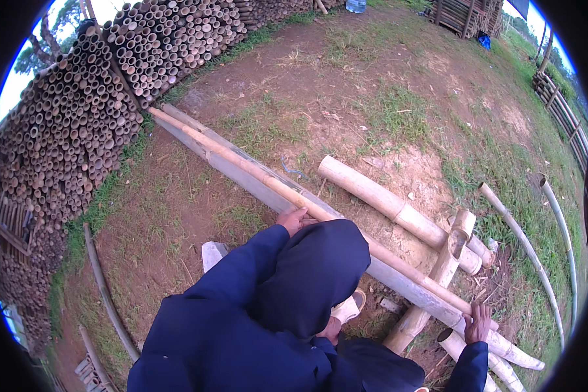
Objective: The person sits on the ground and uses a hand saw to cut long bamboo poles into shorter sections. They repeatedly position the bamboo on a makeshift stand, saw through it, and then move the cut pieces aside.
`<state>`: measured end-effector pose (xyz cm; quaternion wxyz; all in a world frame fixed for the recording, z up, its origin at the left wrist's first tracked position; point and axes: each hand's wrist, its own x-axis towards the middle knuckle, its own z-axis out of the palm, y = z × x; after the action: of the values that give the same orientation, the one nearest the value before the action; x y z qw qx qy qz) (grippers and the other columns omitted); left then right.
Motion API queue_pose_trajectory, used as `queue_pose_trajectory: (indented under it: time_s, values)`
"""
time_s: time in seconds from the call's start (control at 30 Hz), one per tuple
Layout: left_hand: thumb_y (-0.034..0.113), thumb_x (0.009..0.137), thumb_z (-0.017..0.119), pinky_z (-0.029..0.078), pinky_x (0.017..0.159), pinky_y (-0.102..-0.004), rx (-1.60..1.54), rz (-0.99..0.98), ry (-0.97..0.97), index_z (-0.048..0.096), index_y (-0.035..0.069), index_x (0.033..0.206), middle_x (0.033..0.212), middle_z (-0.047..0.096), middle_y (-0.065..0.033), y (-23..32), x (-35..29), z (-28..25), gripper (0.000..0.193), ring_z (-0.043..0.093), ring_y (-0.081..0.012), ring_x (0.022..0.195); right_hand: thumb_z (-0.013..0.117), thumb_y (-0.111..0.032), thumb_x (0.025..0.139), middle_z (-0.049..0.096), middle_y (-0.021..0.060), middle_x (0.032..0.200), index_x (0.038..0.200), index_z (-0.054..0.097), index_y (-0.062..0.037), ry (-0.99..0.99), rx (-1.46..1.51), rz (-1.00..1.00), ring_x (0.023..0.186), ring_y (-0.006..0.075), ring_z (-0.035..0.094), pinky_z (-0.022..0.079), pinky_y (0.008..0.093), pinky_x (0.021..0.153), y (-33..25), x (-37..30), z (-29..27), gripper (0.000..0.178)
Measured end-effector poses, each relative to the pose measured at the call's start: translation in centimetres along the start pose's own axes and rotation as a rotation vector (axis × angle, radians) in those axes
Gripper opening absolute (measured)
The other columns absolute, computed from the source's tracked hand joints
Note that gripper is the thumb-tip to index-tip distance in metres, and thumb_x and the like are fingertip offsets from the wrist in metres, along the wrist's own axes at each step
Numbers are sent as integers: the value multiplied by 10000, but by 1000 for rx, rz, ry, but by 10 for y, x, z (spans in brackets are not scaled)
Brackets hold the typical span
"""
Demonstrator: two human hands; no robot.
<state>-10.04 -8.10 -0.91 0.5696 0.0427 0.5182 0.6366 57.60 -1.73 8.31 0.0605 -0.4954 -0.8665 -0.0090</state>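
A slender tan bamboo pole [261, 174] slants from the upper left to the lower right, lying along a wider, greyish length of bamboo [242, 185]. My left hand [293, 221] has its fingers round the pole near its middle. At the lower right, my right hand [478, 323] grips the same pole close to its near end. Dark cloth over my bent leg [326, 277] hides part of the pole between the hands. Beneath the right part, a thick notched bamboo piece [443, 264] crosses under both lengths.
Beyond the pole lies a thick bamboo length [385, 199] on dirt and grass. Curved bamboo strips [522, 238] rest at the right. Tall stacks of cut bamboo [65, 124] line the left and back. A long pole [101, 281] lies at the left. A blue water jug [356, 6] stands far back.
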Motion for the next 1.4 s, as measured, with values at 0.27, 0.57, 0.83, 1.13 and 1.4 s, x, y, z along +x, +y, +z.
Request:
queue_pose_trajectory:
  time_s: [0.27,0.57,0.83,1.13,1.4]
  values:
    - [238,883,810,479,670,-259,699,611,57,548,81,1074,927,598,-54,-12,56,-84,361,543,-81,769,737,-271,871,597,122,1045,1137,631,-74,-97,-10,-45,1018,354,598,480,462,912,-2,35,27,348]
    - [298,877,813,480,824,-323,1922,1138,-685,575,73,1134,1078,609,-101,19,46,68,417,586,-129,911,716,-329,907,635,107,1089,1161,639,-86,-165,20,25,1029,334,615,474,457,914,1,12,43,359]
    - [523,869,805,509,897,-374,640,342,440,590,-10,1201,981,627,-107,-5,-3,-103,663,628,-196,844,909,-425,650,606,145,1186,1279,558,-36,-288,14,39,1159,363,563,439,485,1024,-12,27,49,818]
    - [571,790,853,364,1177,-458,-199,-31,349,334,27,1550,1495,465,-167,-59,-4,4,1069,466,-314,1375,932,-174,522,600,178,1175,1225,507,-33,-279,71,39,1114,423,583,471,509,1009,-6,18,68,834]
    - [439,837,787,390,1122,-467,-175,-21,355,431,64,1486,1420,540,-122,-49,11,20,830,530,-290,1298,874,-192,571,594,211,1002,1164,513,-18,-253,92,-29,961,438,585,486,522,879,-2,23,74,715]
